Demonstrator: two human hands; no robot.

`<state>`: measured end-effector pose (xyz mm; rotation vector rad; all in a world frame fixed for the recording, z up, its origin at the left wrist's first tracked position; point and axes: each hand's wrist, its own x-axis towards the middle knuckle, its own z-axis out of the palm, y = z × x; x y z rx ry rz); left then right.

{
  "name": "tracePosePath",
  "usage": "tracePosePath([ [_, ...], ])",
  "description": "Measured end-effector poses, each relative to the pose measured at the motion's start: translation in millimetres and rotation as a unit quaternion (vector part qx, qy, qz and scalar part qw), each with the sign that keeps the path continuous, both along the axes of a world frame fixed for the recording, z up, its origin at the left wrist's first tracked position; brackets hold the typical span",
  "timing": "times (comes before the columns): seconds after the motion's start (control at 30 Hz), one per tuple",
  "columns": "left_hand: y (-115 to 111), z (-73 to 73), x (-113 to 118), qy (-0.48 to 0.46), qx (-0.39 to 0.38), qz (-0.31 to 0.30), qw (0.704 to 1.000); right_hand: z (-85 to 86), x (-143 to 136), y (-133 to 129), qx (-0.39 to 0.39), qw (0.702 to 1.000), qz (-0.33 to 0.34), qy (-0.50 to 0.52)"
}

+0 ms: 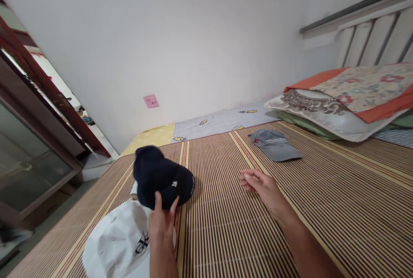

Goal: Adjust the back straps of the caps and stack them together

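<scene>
My left hand (162,222) grips the near edge of a dark navy cap (159,179), thumb and finger pressed up against it. The cap rests on a striped bamboo mat (322,192), partly over a white cap with a black logo (118,239) that lies under my left wrist. To the right, my right hand (261,185) hovers just over the mat, fingers loosely curled and apart, holding nothing. A grey cap (274,144) lies flat farther back on the mat, beyond my right hand.
Stacked pillows (342,101) lie at the far right against a slatted headboard (371,37). A patterned sheet (222,121) shows beyond the mat along a white wall with a pink sticky note (151,101). A dark wooden cabinet with glass (29,157) stands at the left.
</scene>
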<state>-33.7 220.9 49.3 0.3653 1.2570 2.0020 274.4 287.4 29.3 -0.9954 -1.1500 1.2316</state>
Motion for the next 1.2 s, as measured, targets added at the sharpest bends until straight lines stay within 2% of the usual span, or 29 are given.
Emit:
tracePosePath([
  [0.1, 1.3, -0.8, -9.5, -0.066, 0.024, 0.010, 0.997, 0.5, -2.5, -1.7, 0.003, 0.999, 0.033, -0.018],
  [0.2, 0.2, -12.6, -10.7, -0.078, -0.004, 0.024, 0.997, -2.4, -4.1, -1.4, -0.003, 0.998, 0.059, -0.030],
  [0.33, -3.3, -30.1, -7.6, -0.093, -0.033, 0.077, 0.992, -8.8, -6.4, -1.0, -0.029, 0.994, 0.102, -0.020],
  [0.43, -4.5, -34.4, -3.5, -0.122, -0.039, 0.096, 0.987, -15.3, -6.2, 0.6, -0.055, 0.992, 0.112, 0.011],
  [0.53, -1.3, -31.3, 5.3, -0.168, -0.048, 0.035, 0.984, -25.6, -0.3, 7.0, -0.079, 0.993, 0.071, 0.051],
  [0.67, 6.4, -27.6, 23.8, -0.227, -0.060, -0.083, 0.969, -45.5, 25.3, 24.2, -0.105, 0.981, -0.042, 0.155],
  [0.8, 10.2, -32.1, 35.3, -0.251, -0.059, -0.111, 0.960, -64.5, 72.5, 51.8, -0.146, 0.932, -0.219, 0.249],
  [0.87, 10.8, -35.1, 36.3, -0.259, -0.056, -0.113, 0.958, -69.1, 96.0, 68.7, -0.176, 0.904, -0.277, 0.275],
  [1.0, 11.8, -39.2, 37.3, -0.272, -0.042, -0.120, 0.954, -63.9, 122.7, 102.8, -0.198, 0.887, -0.277, 0.312],
  [1.2, 14.0, -44.3, 41.1, -0.288, -0.027, -0.131, 0.948, -44.1, 121.8, 134.5, -0.173, 0.897, -0.230, 0.336],
])
